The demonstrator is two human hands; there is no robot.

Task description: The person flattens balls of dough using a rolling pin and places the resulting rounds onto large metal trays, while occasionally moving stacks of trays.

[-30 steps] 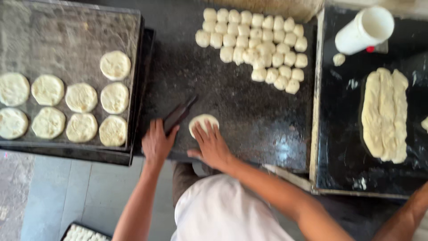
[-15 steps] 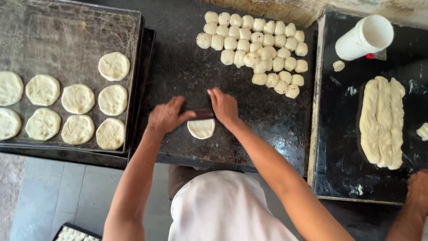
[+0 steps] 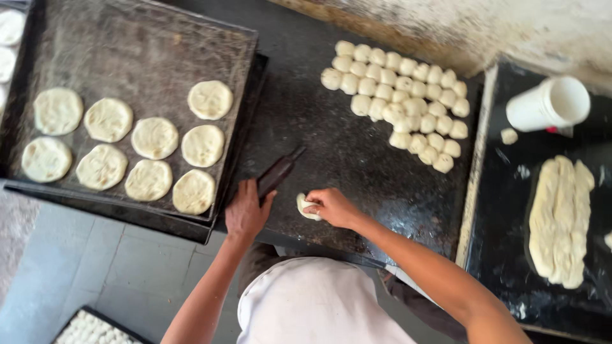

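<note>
The left hand (image 3: pixel 247 213) gripped the dark rolling pin (image 3: pixel 277 173) while the right hand (image 3: pixel 331 207) pinched a folded dough piece (image 3: pixel 306 206) near the black counter's (image 3: pixel 357 159) front edge, where it might have slipped off.
</note>
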